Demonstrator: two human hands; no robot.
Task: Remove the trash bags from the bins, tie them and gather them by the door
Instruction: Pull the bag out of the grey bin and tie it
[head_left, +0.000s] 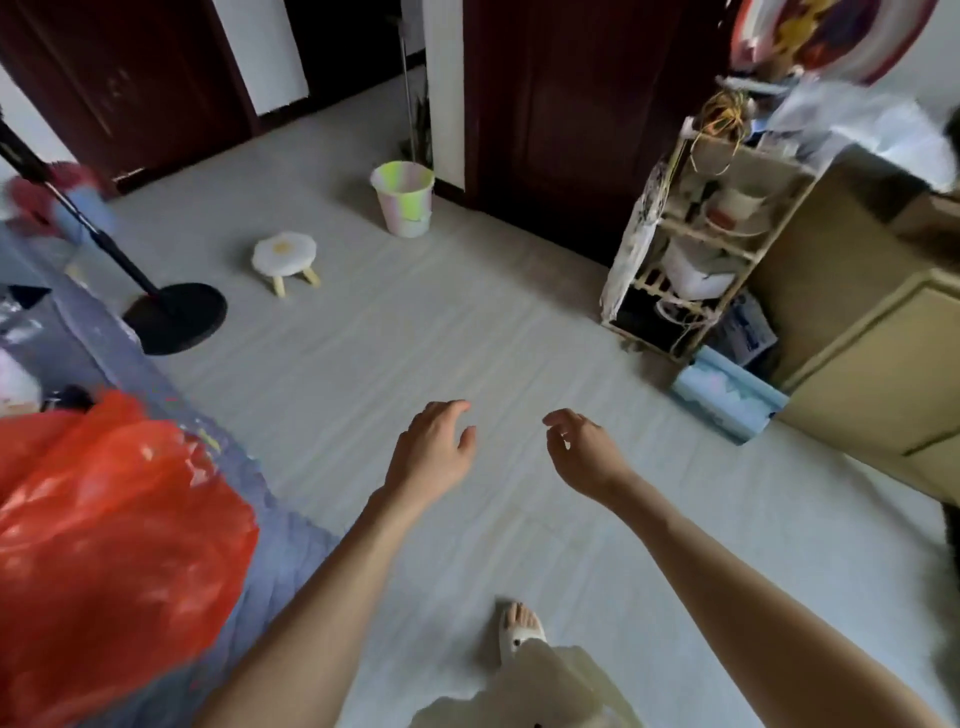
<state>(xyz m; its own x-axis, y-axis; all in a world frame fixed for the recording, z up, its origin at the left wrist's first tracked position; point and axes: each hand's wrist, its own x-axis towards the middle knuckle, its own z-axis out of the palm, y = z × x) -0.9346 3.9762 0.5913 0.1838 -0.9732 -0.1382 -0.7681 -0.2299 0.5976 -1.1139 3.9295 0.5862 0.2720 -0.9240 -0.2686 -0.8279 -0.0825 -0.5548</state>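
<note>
A small pastel bin (404, 200) lined with a pale bag stands on the floor far ahead, beside a dark wooden door (576, 119). My left hand (434, 449) and my right hand (584, 452) hang in front of me over the grey floor, fingers loosely apart, holding nothing. Both are well short of the bin. A big red plastic bag (104, 540) lies at my left on a blue quilted surface (291, 551).
A small white stool (284, 254) and a black fan base (176, 317) stand on the floor at left. A cluttered wooden shelf (696, 244), a blue package (727, 395) and a tan cabinet (872, 364) line the right side. Open floor stretches between me and the bin.
</note>
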